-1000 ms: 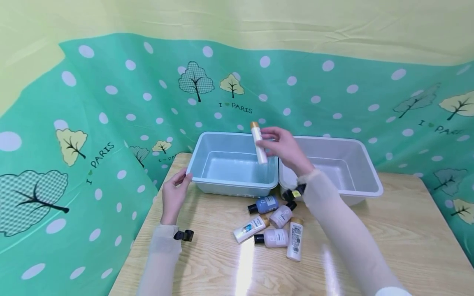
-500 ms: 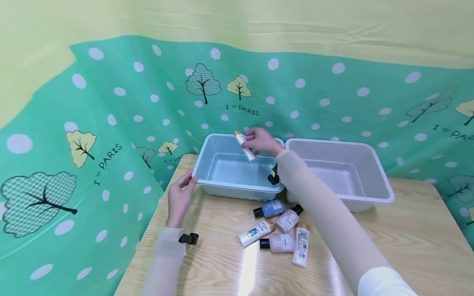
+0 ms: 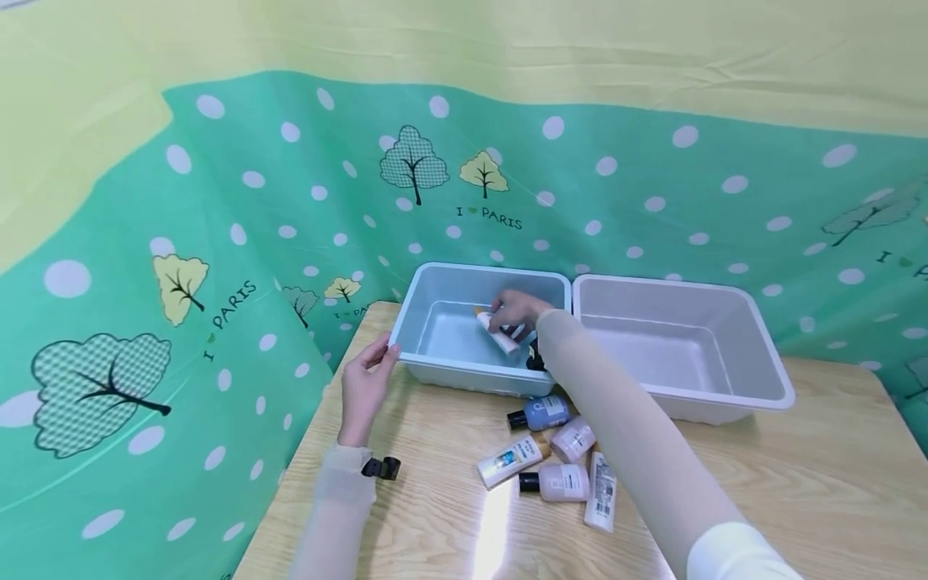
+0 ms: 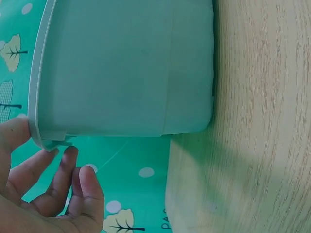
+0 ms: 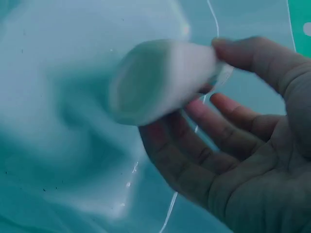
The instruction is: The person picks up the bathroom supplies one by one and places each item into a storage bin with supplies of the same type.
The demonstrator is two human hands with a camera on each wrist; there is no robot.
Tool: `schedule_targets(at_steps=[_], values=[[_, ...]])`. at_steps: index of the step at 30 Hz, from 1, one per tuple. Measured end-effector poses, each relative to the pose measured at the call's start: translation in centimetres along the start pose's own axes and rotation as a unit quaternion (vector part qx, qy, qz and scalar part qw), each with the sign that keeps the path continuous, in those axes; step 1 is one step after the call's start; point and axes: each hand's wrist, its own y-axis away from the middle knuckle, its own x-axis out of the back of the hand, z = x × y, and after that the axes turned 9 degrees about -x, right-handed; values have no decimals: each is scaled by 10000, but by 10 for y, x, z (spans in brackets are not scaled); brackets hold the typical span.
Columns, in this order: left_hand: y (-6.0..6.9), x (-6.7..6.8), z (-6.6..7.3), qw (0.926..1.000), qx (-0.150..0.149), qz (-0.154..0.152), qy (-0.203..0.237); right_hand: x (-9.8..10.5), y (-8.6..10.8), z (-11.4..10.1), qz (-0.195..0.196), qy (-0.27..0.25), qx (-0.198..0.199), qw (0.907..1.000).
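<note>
My right hand (image 3: pixel 520 311) is down inside the light blue plastic bin (image 3: pixel 464 379), holding a white bottle (image 3: pixel 499 335) with a gold cap. In the right wrist view the thumb and fingers grip this bottle (image 5: pixel 160 80), its base tilted toward the bin's floor. At the bin's near left corner, my left hand (image 3: pixel 364 395) pinches the rim. The left wrist view shows that hand (image 4: pixel 53 189) with its thumb on one side of the rim and fingertips against the other.
Right beside the blue bin stands a grey bin (image 3: pixel 718 411). On the wooden table (image 3: pixel 435 515) in front lie a blue bottle (image 3: pixel 548 411), two pink bottles (image 3: pixel 565 482) and two white bottles (image 3: pixel 511 461). A green patterned cloth (image 3: pixel 290 201) hangs behind and at the left.
My right hand has carried the white bottle from above the blue bin's right side leftward and down into it. The left hand keeps its hold on the rim. The view has shifted slightly.
</note>
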Motion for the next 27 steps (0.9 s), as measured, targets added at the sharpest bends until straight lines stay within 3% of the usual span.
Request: schedule_targets(at_steps=[7, 16, 21, 27], values=[[0, -2, 1, 9999, 34, 12, -125, 9, 19, -10, 284, 67, 179, 9994], [1, -2, 0, 9999, 78, -7, -103, 21, 78, -36, 737, 432, 1062, 9907], [1, -1, 0, 9999, 97, -10, -85, 21, 115, -26, 1156, 505, 1558, 9797], [3, -1, -1, 10000, 30, 9, -83, 15, 157, 3, 1553, 254, 2209, 9625]])
